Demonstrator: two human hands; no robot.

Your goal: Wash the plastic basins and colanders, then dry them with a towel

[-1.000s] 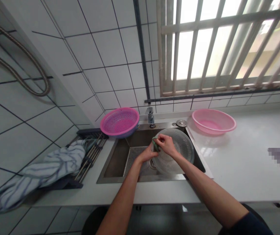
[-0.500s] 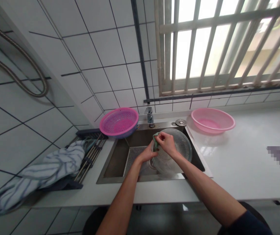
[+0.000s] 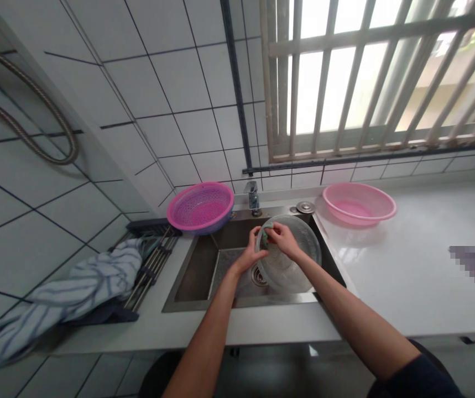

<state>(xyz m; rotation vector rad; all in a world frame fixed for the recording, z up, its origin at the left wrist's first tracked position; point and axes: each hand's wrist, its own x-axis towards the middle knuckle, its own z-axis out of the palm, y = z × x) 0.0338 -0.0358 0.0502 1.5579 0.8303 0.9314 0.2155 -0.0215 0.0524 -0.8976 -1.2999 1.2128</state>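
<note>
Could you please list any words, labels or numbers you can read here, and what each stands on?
None can be read. The clear bowl in the left hand, the green cloth in the right hand, the magenta colander and the pink basin show no lettering.
One patch on the white countertop is pixelated, unreadable.

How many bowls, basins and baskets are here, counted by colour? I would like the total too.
Magenta: 1, the basket at the back left corner of the sink.
Pink: 1, the basin on the counter.
Clear: 1, the bowl in the sink; the left hand grips its rim, the right hand holds a green cloth against it.
Total: 3
</note>
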